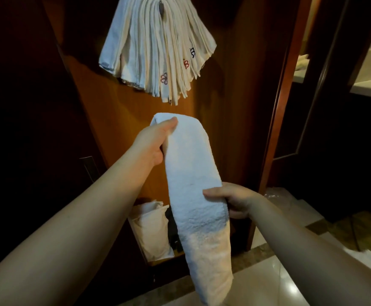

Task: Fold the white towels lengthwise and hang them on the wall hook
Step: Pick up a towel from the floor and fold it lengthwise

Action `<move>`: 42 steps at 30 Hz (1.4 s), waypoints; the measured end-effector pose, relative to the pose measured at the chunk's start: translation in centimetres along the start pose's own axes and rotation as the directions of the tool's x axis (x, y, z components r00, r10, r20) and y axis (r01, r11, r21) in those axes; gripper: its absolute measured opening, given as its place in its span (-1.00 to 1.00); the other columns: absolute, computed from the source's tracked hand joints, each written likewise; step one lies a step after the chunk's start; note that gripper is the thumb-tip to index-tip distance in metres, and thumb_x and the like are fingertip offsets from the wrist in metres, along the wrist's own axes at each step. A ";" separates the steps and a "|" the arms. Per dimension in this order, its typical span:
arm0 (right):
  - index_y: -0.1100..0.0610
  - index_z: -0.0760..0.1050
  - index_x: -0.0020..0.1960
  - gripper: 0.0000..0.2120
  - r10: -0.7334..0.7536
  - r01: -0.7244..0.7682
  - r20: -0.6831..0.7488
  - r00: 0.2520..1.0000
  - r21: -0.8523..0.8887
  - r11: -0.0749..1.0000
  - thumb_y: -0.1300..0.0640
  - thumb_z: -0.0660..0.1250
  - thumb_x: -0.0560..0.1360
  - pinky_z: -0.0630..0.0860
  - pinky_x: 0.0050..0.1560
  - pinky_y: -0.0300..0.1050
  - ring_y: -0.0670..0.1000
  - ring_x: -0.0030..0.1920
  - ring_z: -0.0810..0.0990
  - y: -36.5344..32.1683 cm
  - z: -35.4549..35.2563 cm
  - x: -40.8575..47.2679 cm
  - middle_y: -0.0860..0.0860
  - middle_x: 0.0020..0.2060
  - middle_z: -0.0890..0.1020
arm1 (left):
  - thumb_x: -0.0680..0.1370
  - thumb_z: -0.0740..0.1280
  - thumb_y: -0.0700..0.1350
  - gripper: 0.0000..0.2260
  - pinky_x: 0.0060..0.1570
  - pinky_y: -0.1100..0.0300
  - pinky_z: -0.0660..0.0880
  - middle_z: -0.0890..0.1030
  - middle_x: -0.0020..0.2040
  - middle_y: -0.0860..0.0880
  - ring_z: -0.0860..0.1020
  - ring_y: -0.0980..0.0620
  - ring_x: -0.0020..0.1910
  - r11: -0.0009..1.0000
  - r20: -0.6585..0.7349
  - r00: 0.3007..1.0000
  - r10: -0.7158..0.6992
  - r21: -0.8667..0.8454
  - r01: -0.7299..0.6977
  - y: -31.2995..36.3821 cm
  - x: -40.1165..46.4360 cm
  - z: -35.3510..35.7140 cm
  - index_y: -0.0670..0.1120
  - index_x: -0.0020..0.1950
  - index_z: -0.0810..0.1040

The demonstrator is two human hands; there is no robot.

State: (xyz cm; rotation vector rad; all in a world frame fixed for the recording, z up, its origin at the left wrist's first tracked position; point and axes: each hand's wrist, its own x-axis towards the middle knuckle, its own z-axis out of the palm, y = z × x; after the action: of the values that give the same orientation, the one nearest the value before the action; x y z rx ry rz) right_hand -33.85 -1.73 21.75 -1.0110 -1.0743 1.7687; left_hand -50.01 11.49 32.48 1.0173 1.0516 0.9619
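Both your bare forearms come in from the bottom corners of the frame. Your left hand [156,142] sits at centre left, thumb on top and fingers wrapped under, clamped on the upper end of a folded white towel [193,173]. Your right hand [233,198] is at lower centre right, thumb laid across the towel's face and fingers curled behind its right edge, pinching it about midway down.

Towel is folded into a long narrow strip. It runs from frame centre down to the bottom centre, tilted, with the lower end hanging free below your right hand. Upper part reads bluish white, lower end warmer cream under the lighting.

Top centre of frame: a thick fan of hung white towels [156,51] draped over a dark metal wall hook [161,8] on the brown wooden panel [224,107]. Several carry small embroidered logos near their lower ends, red and dark blue. Held towel's top end is below that bundle, not touching it.

Lower centre, behind the held towel: an open compartment with a cream cloth bag [151,226] and something dark beside it, can't tell what. Lower right: glossy tiled floor [290,279]. Right edge: wooden door frame [283,96] with a lit room beyond.
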 end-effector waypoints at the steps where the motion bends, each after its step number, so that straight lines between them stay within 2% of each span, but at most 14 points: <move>1: 0.16 0.58 0.19 -0.27 0.009 -0.008 0.026 1.000 -0.028 1.000 0.02 0.73 0.08 0.60 0.19 0.03 0.12 0.13 0.67 -0.5 0.4 -0.2 0.14 0.12 0.69 | 0.43 0.57 -0.05 -0.50 -0.07 -0.09 0.64 0.70 0.02 -0.16 0.69 -0.17 -0.03 1.000 0.004 1.000 -0.015 0.024 0.015 0.1 0.2 0.1 -0.10 0.31 0.51; 4: 0.16 0.55 0.20 -0.65 0.009 -0.006 0.027 1.000 -0.091 0.996 0.15 0.43 0.42 0.63 0.05 -0.10 0.04 0.09 0.70 -1.9 1.1 -0.6 0.08 0.08 0.72 | 0.48 0.53 -0.07 -0.53 -0.15 -0.08 0.66 0.71 -0.02 -0.18 0.71 -0.17 -0.10 0.995 0.017 0.998 -0.067 0.074 0.066 0.1 1.0 0.2 -0.14 0.32 0.48; 8: 0.19 0.69 0.11 -0.72 -0.043 0.040 0.034 0.999 0.084 0.996 0.14 0.35 0.46 0.64 0.04 -0.07 0.09 0.11 0.70 -3.6 1.9 -0.9 0.13 0.09 0.71 | 0.61 0.36 0.04 -0.64 -0.05 -0.03 0.65 0.73 -0.01 -0.17 0.72 -0.13 -0.08 0.989 0.121 0.987 -0.102 0.124 0.086 -1.5 1.9 -0.6 -0.17 0.29 0.54; 11: 0.13 0.72 0.11 -0.70 -0.158 0.148 0.052 0.986 0.165 0.975 0.05 0.40 0.44 0.62 0.10 -0.02 0.13 0.20 0.66 -5.1 1.9 -1.0 0.15 0.16 0.69 | 0.58 0.24 0.30 -0.49 -0.17 -0.07 0.66 0.70 0.08 -0.22 0.70 -0.19 0.00 0.990 0.281 0.949 -0.142 0.031 0.139 -3.9 1.7 -2.0 -0.11 0.20 0.62; 14: 0.12 0.68 0.19 -0.64 -0.261 0.255 0.003 0.965 0.195 0.947 -0.01 0.38 0.47 0.60 0.16 0.06 0.19 0.28 0.60 -6.8 1.3 -0.7 0.19 0.25 0.64 | 0.49 0.16 0.48 -0.26 0.30 -0.25 0.45 0.53 0.37 -0.25 0.52 -0.27 0.33 0.967 0.535 0.826 -0.176 -0.062 0.246 -7.1 1.7 -3.4 -0.05 0.39 0.55; 16: 0.14 0.68 0.20 -0.60 -0.291 0.298 -0.066 0.955 0.206 0.932 -0.02 0.41 0.43 0.61 0.15 0.08 0.20 0.28 0.60 -7.8 0.9 -0.4 0.20 0.26 0.63 | 0.41 0.22 0.52 -0.23 0.41 -0.21 0.36 0.51 0.41 -0.20 0.48 -0.21 0.40 0.982 0.614 0.779 -0.126 -0.033 0.185 -8.9 1.0 -3.9 0.01 0.38 0.56; 18: 0.16 0.64 0.25 -0.53 -0.300 0.319 -0.119 0.946 0.197 0.927 -0.03 0.45 0.40 0.62 0.13 0.07 0.20 0.28 0.60 -8.4 0.4 -0.1 0.20 0.28 0.61 | 0.30 0.42 0.47 -0.33 0.21 -0.05 0.56 0.64 0.25 -0.11 0.61 -0.10 0.25 0.996 0.595 0.799 -0.086 0.074 0.052 -10.1 0.0 -3.9 0.05 0.21 0.68; 20: 0.16 0.62 0.25 -0.52 -0.308 0.332 -0.151 0.939 0.174 0.927 -0.04 0.45 0.40 0.63 0.10 0.07 0.20 0.27 0.61 -9.2 0.2 0.0 0.20 0.28 0.61 | 0.31 0.60 0.20 -0.59 0.00 0.17 0.61 0.70 0.14 -0.04 0.67 -0.01 0.13 0.984 0.585 0.810 -0.024 0.157 -0.084 -10.8 -0.6 -3.8 0.10 0.09 0.73; 24: 0.15 0.60 0.27 -0.60 -0.343 0.377 -0.237 0.909 0.117 0.919 -0.04 0.33 0.54 0.63 0.10 0.07 0.20 0.26 0.62 -10.9 -0.2 0.0 0.20 0.25 0.63 | 0.45 0.52 -0.19 -0.72 -0.04 0.28 0.59 0.69 0.18 -0.01 0.65 0.04 0.16 0.978 0.603 0.797 -0.048 0.192 -0.086 -12.2 -0.8 -4.2 0.01 0.13 0.71; 31: 0.13 0.54 0.31 -0.63 -0.394 0.422 -0.340 0.854 0.009 0.907 -0.06 0.22 0.64 0.58 0.14 0.11 0.17 0.20 0.66 -14.5 0.1 0.0 0.17 0.20 0.67 | 0.50 0.48 -0.16 -0.60 0.00 0.24 0.59 0.67 0.22 -0.02 0.64 0.02 0.18 0.985 0.485 0.874 0.020 0.140 -0.100 -13.3 -1.6 -4.0 -0.04 0.32 0.54; 34: 0.11 0.56 0.27 -0.63 -0.423 0.437 -0.339 0.840 -0.039 0.899 -0.10 0.21 0.64 0.60 0.09 0.08 0.14 0.16 0.68 -16.2 0.6 -0.1 0.14 0.15 0.69 | 0.56 0.39 0.05 -0.69 0.02 0.22 0.53 0.63 0.18 0.12 0.60 0.11 0.14 0.962 0.169 0.957 0.237 0.094 -0.255 -11.7 -2.7 -2.9 0.09 0.29 0.50; 36: 0.08 0.53 0.31 -0.57 -0.438 0.431 -0.327 0.837 -0.098 0.897 -0.18 0.19 0.62 0.63 0.02 0.06 0.11 0.15 0.69 -17.3 1.1 0.3 0.11 0.14 0.70 | 0.62 0.27 0.11 -0.85 0.01 0.21 0.45 0.61 0.03 0.24 0.56 0.27 0.04 0.895 -0.008 0.903 0.429 0.142 -0.423 -10.3 -4.1 -1.9 0.17 0.17 0.53; 39: 0.06 0.53 0.28 -0.53 -0.469 0.427 -0.339 0.816 -0.193 0.883 -0.26 0.12 0.63 0.58 0.12 0.17 0.06 0.10 0.71 -18.8 1.9 1.5 0.06 0.09 0.72 | 0.61 0.16 0.12 -0.79 0.01 0.19 0.45 0.63 -0.02 0.18 0.58 0.26 -0.01 0.816 0.037 0.825 0.564 0.127 -0.564 -8.6 -7.4 0.4 0.19 -0.01 0.58; 42: 0.05 0.52 0.22 -0.53 -0.510 0.441 -0.359 0.782 -0.261 0.859 -0.28 0.11 0.62 0.60 0.12 0.23 0.09 0.09 0.71 -20.5 3.2 2.6 0.04 0.01 0.74 | 0.63 0.06 0.25 -0.64 0.23 0.04 0.47 0.64 0.13 0.15 0.57 0.17 0.19 0.846 0.223 0.829 0.512 0.034 -0.532 -7.4 -9.7 3.3 0.17 0.17 0.59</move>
State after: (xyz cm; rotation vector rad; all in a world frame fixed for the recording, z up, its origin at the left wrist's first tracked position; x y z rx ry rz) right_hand -33.00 6.04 41.16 -1.0397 -1.0871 1.0047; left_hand -48.02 -0.13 28.03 1.4995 0.6523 1.2212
